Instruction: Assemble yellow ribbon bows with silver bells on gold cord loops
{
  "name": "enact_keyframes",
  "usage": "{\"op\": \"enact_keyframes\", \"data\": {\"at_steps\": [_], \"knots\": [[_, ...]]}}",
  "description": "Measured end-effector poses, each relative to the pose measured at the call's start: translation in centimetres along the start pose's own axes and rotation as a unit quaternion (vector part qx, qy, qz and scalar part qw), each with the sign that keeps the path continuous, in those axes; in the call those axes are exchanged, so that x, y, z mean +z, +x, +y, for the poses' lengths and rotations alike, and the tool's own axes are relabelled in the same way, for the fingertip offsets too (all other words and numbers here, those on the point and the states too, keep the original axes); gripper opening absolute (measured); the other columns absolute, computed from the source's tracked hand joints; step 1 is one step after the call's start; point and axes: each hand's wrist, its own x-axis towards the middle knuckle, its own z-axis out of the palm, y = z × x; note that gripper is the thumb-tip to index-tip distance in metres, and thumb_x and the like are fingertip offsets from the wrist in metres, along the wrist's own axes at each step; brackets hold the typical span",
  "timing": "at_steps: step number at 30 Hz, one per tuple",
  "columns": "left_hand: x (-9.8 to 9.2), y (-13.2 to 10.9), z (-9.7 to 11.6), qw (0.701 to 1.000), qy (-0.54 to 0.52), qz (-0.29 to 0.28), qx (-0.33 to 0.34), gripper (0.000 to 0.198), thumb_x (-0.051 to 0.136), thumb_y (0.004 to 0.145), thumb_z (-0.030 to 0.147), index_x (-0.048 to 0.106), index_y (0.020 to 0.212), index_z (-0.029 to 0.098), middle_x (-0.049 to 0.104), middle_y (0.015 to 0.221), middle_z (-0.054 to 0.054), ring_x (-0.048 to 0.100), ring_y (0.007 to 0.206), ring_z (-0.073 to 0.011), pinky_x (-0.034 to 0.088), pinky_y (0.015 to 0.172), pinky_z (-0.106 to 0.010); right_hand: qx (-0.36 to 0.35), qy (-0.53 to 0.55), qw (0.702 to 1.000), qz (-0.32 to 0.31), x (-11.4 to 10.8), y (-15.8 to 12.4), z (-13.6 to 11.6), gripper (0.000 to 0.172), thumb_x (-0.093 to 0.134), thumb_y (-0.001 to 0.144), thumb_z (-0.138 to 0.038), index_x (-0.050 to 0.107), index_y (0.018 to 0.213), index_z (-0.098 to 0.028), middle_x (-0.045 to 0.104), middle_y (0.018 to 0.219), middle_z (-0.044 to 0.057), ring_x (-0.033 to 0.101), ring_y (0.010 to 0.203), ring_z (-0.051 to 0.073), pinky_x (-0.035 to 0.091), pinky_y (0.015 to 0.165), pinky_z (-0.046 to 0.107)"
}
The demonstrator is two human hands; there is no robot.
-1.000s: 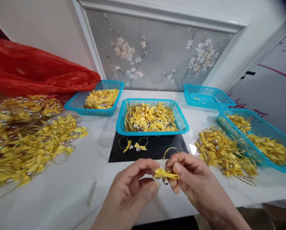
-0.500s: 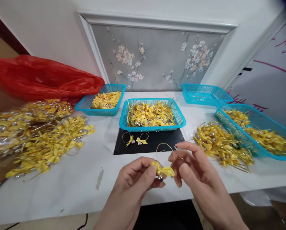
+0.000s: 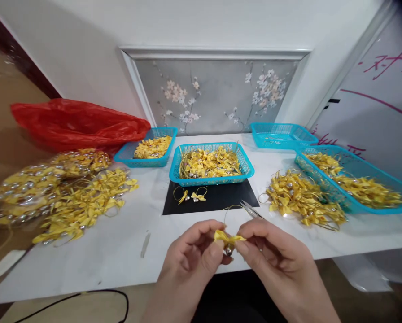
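Observation:
Between my hands, over the front of the table, is a yellow ribbon bow (image 3: 228,237) with a silver bell (image 3: 228,251) below its middle. My left hand (image 3: 196,255) pinches the bow's left side, and my right hand (image 3: 275,251) pinches its right loop. A thin gold cord rises in a loop behind the bow, partly hidden by my fingers. Beyond my right fingers lies a pair of scissors or tweezers (image 3: 250,208), only its pointed metal tips showing. Two finished-looking bows with bells and cord loops (image 3: 191,196) rest on a black mat (image 3: 217,199).
Behind the mat stands a blue basket (image 3: 214,181) full of bows. More bows lie in a left pile (image 3: 86,202) and a right pile (image 3: 302,197). Other blue baskets (image 3: 143,163) (image 3: 356,179) (image 3: 281,143) stand around, and a red plastic bag (image 3: 80,123) sits at the back left.
My right hand has come in from the right, and its fingers have closed on the bow's right loop. My left hand keeps its pinch. The camera view has shifted slightly.

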Motion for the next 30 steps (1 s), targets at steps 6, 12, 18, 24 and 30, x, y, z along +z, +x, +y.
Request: {"op": "enact_keyframes", "data": {"at_steps": [6,12,18,24,30], "knots": [[-0.1,-0.3,0.0,0.999,0.032,-0.001,-0.008,0.030,0.079,0.072,0.033,0.071,0.101,0.026,0.068,0.086,-0.001,0.061,0.082,-0.0176,0.052,0.076,-0.027,0.031,0.024,0.999,-0.004,0.1,0.0,-0.2,0.007,0.065,0.086,-0.026,0.066,0.082,-0.021,0.063,0.072,0.000,0.060,0.061,0.014,0.050,0.056,0.023],[-0.2,0.1,0.1,0.999,0.007,-0.027,-0.035,0.027,0.077,0.075,0.034,0.072,0.100,0.026,0.070,0.078,0.000,0.064,0.074,-0.0148,0.052,0.074,-0.023,0.050,0.000,0.999,-0.020,-0.4,0.3,-0.3,0.012,0.063,0.088,-0.030,0.066,0.081,-0.020,0.064,0.069,0.001,0.060,0.061,0.014,0.049,0.053,0.022],[-0.5,0.4,-0.2,0.998,-0.019,-0.045,-0.041,0.026,0.078,0.074,0.032,0.073,0.098,0.024,0.070,0.079,-0.001,0.062,0.076,-0.0152,0.051,0.075,-0.024,0.063,0.028,0.997,-0.034,-0.4,0.5,-0.2,0.013,0.061,0.090,-0.030,0.065,0.082,-0.020,0.065,0.070,0.001,0.060,0.061,0.014,0.050,0.055,0.022],[-0.7,0.5,-0.2,0.994,-0.073,-0.059,-0.051,0.023,0.079,0.075,0.028,0.072,0.096,0.024,0.071,0.085,0.000,0.063,0.078,-0.0126,0.052,0.076,-0.021,0.068,0.035,0.996,-0.047,0.0,0.6,0.1,0.011,0.061,0.090,-0.028,0.066,0.084,-0.020,0.066,0.070,0.001,0.061,0.061,0.013,0.050,0.055,0.021],[-1.0,0.7,0.0,0.989,-0.111,-0.050,-0.080,0.019,0.079,0.075,0.027,0.073,0.092,0.022,0.071,0.087,-0.001,0.065,0.078,-0.0132,0.055,0.077,-0.024,0.074,0.021,0.996,-0.049,0.4,0.8,0.4,0.012,0.060,0.091,-0.029,0.065,0.084,-0.020,0.064,0.071,0.000,0.060,0.062,0.013,0.049,0.056,0.021]]}}
